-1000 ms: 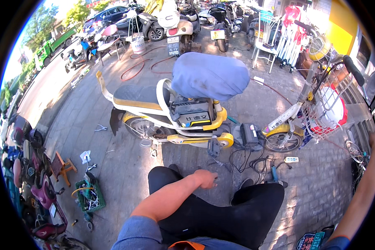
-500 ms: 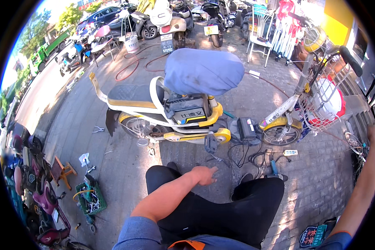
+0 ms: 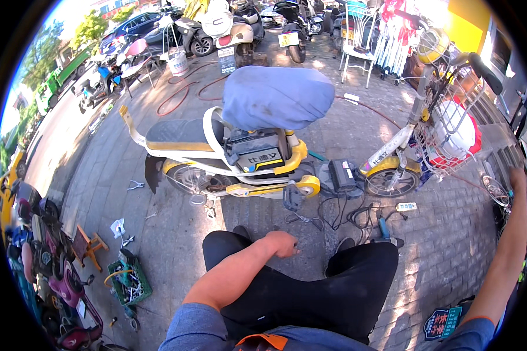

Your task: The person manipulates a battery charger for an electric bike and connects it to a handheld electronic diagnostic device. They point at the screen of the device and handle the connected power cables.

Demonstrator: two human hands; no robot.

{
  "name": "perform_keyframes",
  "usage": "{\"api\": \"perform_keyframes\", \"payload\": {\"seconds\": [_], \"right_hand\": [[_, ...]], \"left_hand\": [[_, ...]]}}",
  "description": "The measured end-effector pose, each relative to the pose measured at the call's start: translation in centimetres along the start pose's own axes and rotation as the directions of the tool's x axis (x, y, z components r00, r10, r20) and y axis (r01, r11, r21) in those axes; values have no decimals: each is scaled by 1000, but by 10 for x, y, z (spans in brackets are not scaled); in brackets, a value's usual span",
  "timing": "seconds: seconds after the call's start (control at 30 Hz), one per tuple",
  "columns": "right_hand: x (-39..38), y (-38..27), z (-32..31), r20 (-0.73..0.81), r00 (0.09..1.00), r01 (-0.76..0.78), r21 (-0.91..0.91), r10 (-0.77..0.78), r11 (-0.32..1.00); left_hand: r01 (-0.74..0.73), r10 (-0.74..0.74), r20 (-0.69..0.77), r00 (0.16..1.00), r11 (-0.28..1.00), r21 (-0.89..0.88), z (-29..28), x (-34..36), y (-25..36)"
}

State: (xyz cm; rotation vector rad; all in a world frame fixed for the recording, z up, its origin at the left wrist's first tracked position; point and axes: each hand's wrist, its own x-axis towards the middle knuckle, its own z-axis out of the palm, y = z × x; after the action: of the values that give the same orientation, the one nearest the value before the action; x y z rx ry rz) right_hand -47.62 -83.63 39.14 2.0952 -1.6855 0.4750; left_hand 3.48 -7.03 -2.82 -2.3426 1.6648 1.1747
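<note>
My left hand (image 3: 283, 244) hovers over my knees with its fingers curled in; nothing shows in it. My right arm reaches far out to the right, where my right hand (image 3: 517, 179) is dim and small beside a wire wheel-like part (image 3: 495, 191); its fingers are hard to make out. In front of me stands a yellow and white electric bike (image 3: 187, 153), with a blue cloth cover (image 3: 278, 98) over its middle and a black battery (image 3: 257, 153) below that. Near its front wheel, a black box (image 3: 342, 175) sits among cables.
A teal power tool (image 3: 384, 228) and a white power strip (image 3: 406, 206) lie on the paving by my right foot. To the left are pliers (image 3: 136, 185), a wooden stool (image 3: 88, 247) and a green basket of tools (image 3: 130, 282). Parked scooters (image 3: 240, 32) line the back.
My left hand's fingers have drawn in from a looser, outstretched pose. My right arm stays stretched out to the right. The whole view has shifted slightly.
</note>
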Motion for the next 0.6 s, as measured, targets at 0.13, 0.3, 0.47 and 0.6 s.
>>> {"api": "perform_keyframes", "payload": {"seconds": [0.13,0.3,0.47,0.6], "right_hand": [[-1,-13,-24,-78,997,3,58,2,998],[-48,-8,-65,-40,996,73,-112,-78,991],[-130,-156,-112,100,978,-189,61,183,980],[-145,-158,-137,134,956,-275,83,262,958]], "left_hand": [[-12,8,-92,996,999,-46,3,-3,-5],[-52,47,-103,994,997,-51,-3,16,14],[-13,12,-67,998,1000,-11,9,14,-14],[-21,20,-48,999,1000,-13,5,11,-6]]}}
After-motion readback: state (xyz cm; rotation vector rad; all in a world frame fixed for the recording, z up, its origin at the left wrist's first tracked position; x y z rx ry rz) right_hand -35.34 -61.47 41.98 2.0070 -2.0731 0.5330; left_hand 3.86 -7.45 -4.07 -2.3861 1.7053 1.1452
